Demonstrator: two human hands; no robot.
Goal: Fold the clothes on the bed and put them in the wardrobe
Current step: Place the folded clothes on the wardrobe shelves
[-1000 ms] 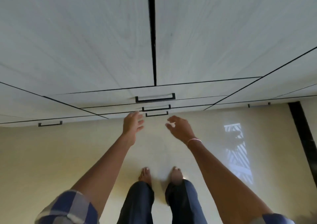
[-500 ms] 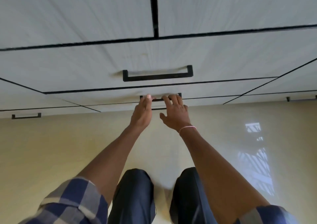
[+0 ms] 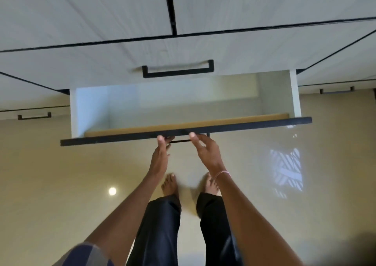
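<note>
1. Glossy beige floor (image 3: 61,184) lies below a pale wood-grain wardrobe (image 3: 101,11) with black handles.
2. Its lower middle drawer (image 3: 91,111) stands open; only pale inner walls and base show inside.
3. The drawer's long axis runs left to right, its dark front edge facing the person.
4. Both arms reach forward. The left hand (image 3: 159,158) and right hand (image 3: 205,153) curl their fingers round the drawer handle (image 3: 180,141), one at each end, thumbs on the front's top edge.

Drawer (image 3: 89,111) now pulled open, interior showing; left hand (image 3: 159,158), right hand (image 3: 207,153) now grip handle (image 3: 180,141).
</note>
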